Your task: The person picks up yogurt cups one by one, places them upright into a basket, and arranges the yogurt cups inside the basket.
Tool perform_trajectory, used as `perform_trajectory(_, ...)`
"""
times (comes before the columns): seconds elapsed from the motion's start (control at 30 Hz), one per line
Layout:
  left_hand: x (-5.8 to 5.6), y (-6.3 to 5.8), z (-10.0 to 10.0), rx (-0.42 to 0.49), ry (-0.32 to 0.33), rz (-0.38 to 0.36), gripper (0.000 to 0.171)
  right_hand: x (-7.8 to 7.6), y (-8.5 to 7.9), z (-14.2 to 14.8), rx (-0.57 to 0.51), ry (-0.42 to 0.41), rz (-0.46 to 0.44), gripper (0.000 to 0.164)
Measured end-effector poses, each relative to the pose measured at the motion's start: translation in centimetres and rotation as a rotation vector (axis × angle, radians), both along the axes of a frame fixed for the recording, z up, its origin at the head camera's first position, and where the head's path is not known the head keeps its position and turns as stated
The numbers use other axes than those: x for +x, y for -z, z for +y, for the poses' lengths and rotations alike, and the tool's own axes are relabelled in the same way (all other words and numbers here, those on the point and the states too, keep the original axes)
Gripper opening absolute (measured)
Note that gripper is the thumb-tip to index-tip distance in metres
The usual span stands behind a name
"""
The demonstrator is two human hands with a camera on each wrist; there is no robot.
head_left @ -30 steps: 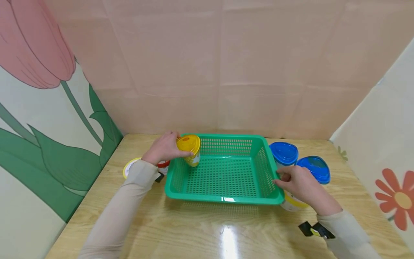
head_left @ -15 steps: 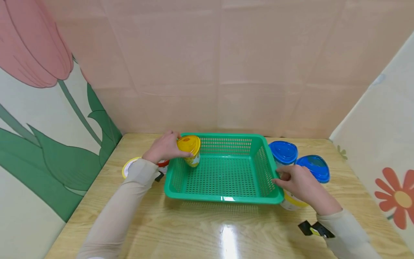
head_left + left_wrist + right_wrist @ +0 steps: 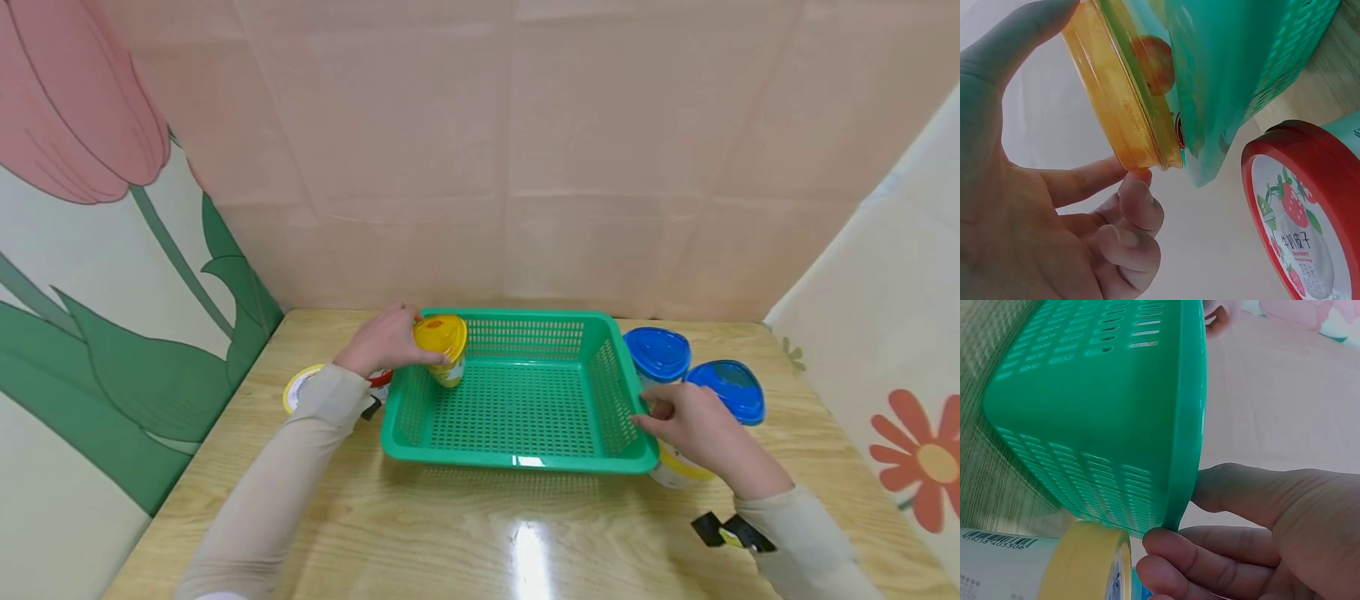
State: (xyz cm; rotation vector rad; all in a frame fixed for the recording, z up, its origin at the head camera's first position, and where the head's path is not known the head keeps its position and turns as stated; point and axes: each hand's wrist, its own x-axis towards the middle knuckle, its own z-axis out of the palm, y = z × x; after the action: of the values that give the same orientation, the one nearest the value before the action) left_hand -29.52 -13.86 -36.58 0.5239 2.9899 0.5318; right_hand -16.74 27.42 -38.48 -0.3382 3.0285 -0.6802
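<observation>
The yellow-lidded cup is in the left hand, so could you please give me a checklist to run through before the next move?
1. Left hand pinches the yellow-lidded cup by its lid: ok.
2. Cup within the green basket, at its left end: ok.
3. Cup resting on the basket floor: cannot tell.
4. Right hand holds the basket's right rim: ok.
5. Room beside the basket's left end: not ok, I'd say; the red-lidded tub is close by.

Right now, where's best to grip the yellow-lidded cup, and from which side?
Likely the yellow lid, pinched across its edge from above left, as the left hand does: it clears the basket rim, while the cup narrows below.
</observation>
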Motion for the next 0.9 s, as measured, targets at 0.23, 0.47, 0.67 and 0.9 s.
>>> perform_trajectory(0.23, -0.23, 0.46, 0.15, -0.014, 0.007, 0.003, 0.092, 0.12, 0.04, -0.14, -0.006, -0.003, 0.002, 0.034)
perform_trajectory(0.47, -0.39, 0.53, 0.36, -0.012, 0.005, 0.014, 0.091, 0.06, -0.21, -0.14, 0.003, 0.008, -0.014, 0.037)
perform_trajectory(0.67, -0.45, 0.51, 0.58, -0.016, -0.004, 0.010, 0.090, 0.09, -0.14, -0.21, 0.006, 0.008, -0.012, 0.035)
perform_trajectory(0.9, -0.30, 0.14, 0.75, -0.014, 0.000, 0.003, 0.090, 0.08, -0.13, -0.12, 0.006, -0.001, 0.003, 0.035)
